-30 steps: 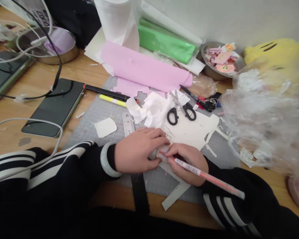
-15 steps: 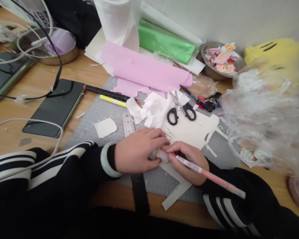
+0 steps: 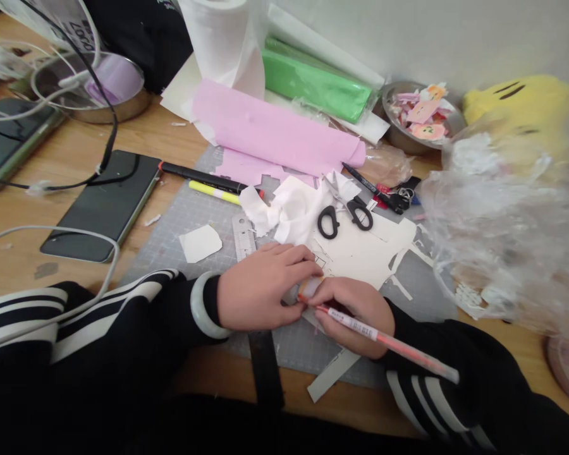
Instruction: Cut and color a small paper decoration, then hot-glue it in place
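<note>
L hand [image 3: 260, 287], part-curled, grips small piece [image 3: 310, 287] btwn both hands over mat [image 3: 298, 351]; R hand [image 3: 360, 300], closed round pen [image 3: 389, 342], poss. strays or smears ink if L grip slips.

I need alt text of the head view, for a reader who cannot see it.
A person's right hand holds a red pen to a small pale piece gripped in the left hand, above a gray cutting mat. Black-handled scissors and white paper lie beyond the hands, with a pink sheet farther back and a dark phone to the left.
</note>
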The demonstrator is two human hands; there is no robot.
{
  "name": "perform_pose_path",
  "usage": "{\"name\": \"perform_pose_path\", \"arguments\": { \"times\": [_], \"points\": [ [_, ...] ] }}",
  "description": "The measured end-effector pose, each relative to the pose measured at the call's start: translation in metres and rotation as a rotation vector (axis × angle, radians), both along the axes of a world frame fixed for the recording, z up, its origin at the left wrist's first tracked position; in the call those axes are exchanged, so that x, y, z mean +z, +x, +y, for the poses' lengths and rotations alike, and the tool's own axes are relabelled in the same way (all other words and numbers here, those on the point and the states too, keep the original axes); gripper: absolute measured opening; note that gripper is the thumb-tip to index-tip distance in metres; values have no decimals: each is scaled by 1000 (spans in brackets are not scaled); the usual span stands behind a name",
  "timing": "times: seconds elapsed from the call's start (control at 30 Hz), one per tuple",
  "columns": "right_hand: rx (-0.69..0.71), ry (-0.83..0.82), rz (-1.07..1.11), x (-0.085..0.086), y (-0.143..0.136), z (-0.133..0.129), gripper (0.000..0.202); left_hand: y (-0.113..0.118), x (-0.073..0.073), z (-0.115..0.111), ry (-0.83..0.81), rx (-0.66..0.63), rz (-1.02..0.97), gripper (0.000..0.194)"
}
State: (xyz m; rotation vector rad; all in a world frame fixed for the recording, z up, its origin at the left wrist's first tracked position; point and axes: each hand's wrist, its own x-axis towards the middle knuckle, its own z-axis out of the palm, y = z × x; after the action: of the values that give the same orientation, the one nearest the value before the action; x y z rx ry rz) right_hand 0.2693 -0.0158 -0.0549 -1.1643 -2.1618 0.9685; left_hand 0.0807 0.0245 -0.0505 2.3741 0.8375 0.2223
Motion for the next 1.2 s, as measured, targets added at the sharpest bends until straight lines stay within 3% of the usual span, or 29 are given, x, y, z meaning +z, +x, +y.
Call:
{"name": "perform_pose_path", "arguments": {
  "times": [0.07,0.2,0.3,0.37,0.5,0.67,0.83,1.0,1.1,1.2],
  "points": [
    [52,-14,8,0,1,0,8,0,0,0,-1,1,1,37],
    [-131,-68,-106,1,3,1,7,0,1,0,-4,3,8,36],
    [27,-10,-46,0,3,1,7,0,2,-1,-8,3,4,36],
    [58,-12,-12,1,2,1,8,0,2,-1,-10,6,2,37],
    [-200,-70,-84,4,0,2,9,0,1,0,-10,10,10,36],
    [14,-26,-5,4,1,2,8,0,1,0,-7,8,5,37],
    [-154,-119,-92,4,1,2,9,0,1,0,1,-1,3,35],
    [-21,0,-34,5,0,2,8,-1,1,0,3,-11,-10,38],
    [-127,-78,-68,6,-1,1,10,-2,2,-1,2,-19,-11,38],
    [-203,-37,-44,5,-2,0,12,-2,2,-1,7,-39,-17,41]
  ]
}}
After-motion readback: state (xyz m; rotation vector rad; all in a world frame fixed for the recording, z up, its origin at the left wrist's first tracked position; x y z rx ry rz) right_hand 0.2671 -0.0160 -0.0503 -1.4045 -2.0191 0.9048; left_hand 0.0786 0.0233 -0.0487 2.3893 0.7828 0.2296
